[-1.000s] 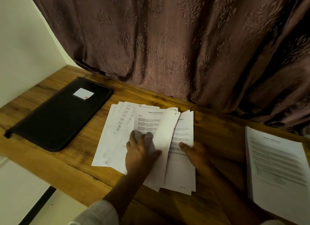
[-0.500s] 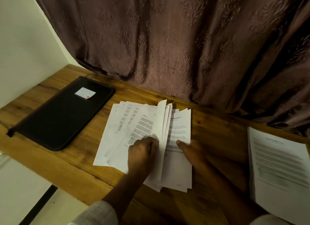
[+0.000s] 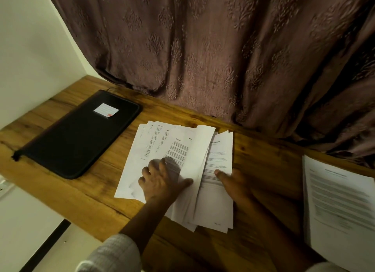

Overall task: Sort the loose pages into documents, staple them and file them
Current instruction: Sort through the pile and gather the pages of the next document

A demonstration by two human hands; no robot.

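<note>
A fan of loose white printed pages (image 3: 215, 209) lies on the wooden table (image 3: 261, 156) in front of me. My left hand (image 3: 162, 180) rests on the left part of the fan with fingers spread, its thumb against a sheet (image 3: 199, 150) that stands lifted and curled over. My right hand (image 3: 235, 182) lies on the right-hand pages, one fingertip pressing the printed sheet below the lifted one. A black zip folder (image 3: 77, 138) with a small white label (image 3: 106, 109) lies flat at the left.
A separate stack of printed pages (image 3: 341, 202) sits at the table's right edge. A brown patterned curtain (image 3: 203, 48) hangs along the back of the table. A white wall (image 3: 30, 48) bounds the left, and the table's front edge runs close to me.
My left hand has gone from curled fingers to spread fingers on the pages. The lifted sheet has leaned over to the right. My right hand has stayed on the right-hand pages.
</note>
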